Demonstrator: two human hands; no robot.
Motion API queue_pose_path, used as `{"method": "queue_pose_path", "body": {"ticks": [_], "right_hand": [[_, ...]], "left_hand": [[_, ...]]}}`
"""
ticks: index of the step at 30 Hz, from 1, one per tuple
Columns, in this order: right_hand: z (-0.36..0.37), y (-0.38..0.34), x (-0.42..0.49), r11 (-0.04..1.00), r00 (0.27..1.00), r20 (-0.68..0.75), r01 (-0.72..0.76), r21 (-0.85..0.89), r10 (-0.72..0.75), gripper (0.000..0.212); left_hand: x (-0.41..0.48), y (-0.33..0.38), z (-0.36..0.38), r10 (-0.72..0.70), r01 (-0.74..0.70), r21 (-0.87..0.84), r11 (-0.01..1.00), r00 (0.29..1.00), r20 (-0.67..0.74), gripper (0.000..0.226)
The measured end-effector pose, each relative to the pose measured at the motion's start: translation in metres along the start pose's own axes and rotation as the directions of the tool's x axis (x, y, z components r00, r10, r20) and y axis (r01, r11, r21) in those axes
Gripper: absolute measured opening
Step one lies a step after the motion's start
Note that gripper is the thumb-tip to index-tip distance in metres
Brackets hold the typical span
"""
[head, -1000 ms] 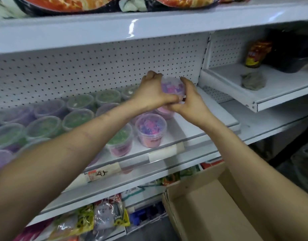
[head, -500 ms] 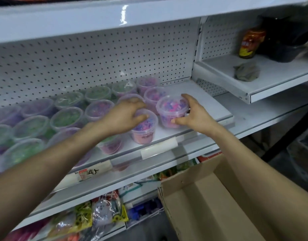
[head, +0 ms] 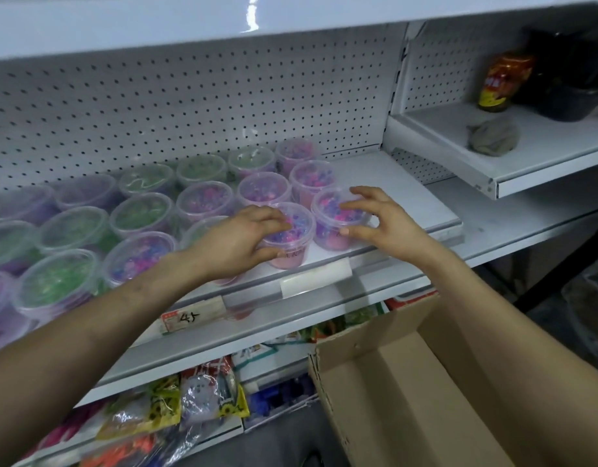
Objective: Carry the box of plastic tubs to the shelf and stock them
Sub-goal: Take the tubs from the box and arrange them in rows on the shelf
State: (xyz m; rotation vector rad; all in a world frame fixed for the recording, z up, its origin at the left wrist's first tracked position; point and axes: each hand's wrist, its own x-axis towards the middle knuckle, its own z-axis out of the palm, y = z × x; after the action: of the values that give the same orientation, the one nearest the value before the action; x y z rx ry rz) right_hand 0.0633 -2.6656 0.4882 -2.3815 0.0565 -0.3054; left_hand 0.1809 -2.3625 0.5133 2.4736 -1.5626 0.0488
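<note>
Head view: stocking is being judged nearly finished, two clear bead-filled plastic tubs (head: 297, 227) being gripped at the front of the white metal shelf (head: 387, 178), one by the left hand (head: 238, 242), one by the right hand (head: 385, 224), no tubs being seen in the brown cardboard box (head: 405, 392)

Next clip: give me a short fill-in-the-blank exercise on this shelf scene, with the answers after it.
1. The right hand grips the rightmost tub in the ____ row on the shelf.
2. The left hand grips the neighbouring tub, fingers lying on its clear ____.
3. The handwritten price tag reads ____.
4. The visible inside of the cardboard box holds ____ tubs.

Missing words: front; lid; 45; no.
</note>
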Motion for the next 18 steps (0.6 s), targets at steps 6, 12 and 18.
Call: {"method": "queue_pose_path", "body": {"ticks": [6,12,18], "right_hand": [[-0.01,-0.001,-0.008,0.995,1.0,0.029,0.008,-0.096,-0.005,0.042],[-0.006,-0.004,-0.012,0.997,0.999,0.009,-0.034,-0.069,0.035,0.056],[-0.006,-0.004,-0.021,0.98,0.982,-0.042,-0.179,0.088,0.183,0.074]], "left_hand": [[0.0,0.0,0.0,0.007,-0.007,0.009,1.0,1.0,-0.007,0.054],[-0.001,0.0,0.002,0.004,-0.004,0.002,1.0,1.0,-0.015,0.055],[-0.007,-0.007,0.005,-0.077,0.079,0.03,0.996,0.996,-0.048,0.066]]}}
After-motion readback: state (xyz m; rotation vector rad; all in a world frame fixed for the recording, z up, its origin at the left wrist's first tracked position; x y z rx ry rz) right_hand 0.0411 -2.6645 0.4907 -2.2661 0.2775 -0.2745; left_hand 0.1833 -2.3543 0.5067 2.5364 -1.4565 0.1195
